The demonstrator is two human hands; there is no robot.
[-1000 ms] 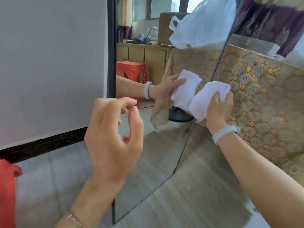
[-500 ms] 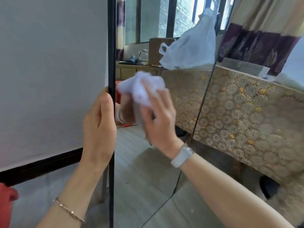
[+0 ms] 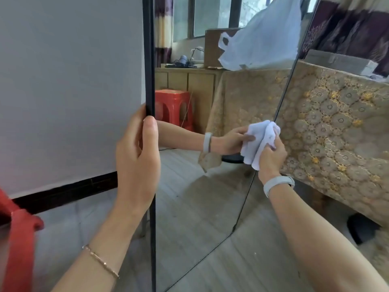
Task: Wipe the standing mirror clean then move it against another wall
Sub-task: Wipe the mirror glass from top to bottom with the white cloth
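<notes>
Operator: Left hand (image 3: 136, 163) grips the black left frame edge (image 3: 149, 60) of the standing mirror (image 3: 189, 207), thumb on the front face, fingers wrapped behind; correct for this step?

Technician: Correct; that hand is the brace, and its job is to stop the panel rocking while the cloth bears on the glass; hold the frame only, since a thumb on the glass would leave a fresh mark.

Operator: And the wiping side?

Technician: Right hand (image 3: 271, 157) is closed on a bunched white cloth (image 3: 260, 142) and presses it against the glass near the mirror's right edge (image 3: 280, 106), at about mid-height in view; work in overlapping passes across the width, then step downward; refold the cloth to a clean face when it drags; lighten pressure at the edge, where the pad can slip off the glass.

Operator: Position of the mirror relative to both hands?

Technician: It stands upright between them; left hand on its left frame, right hand at its right margin, cloth touching the glass; a white wall (image 3: 69, 81) lies left of it, and a counter under a gold patterned cover (image 3: 336, 133) just beyond its right edge; the lower glass appears not yet wiped, so the move to another wall comes later.
</notes>
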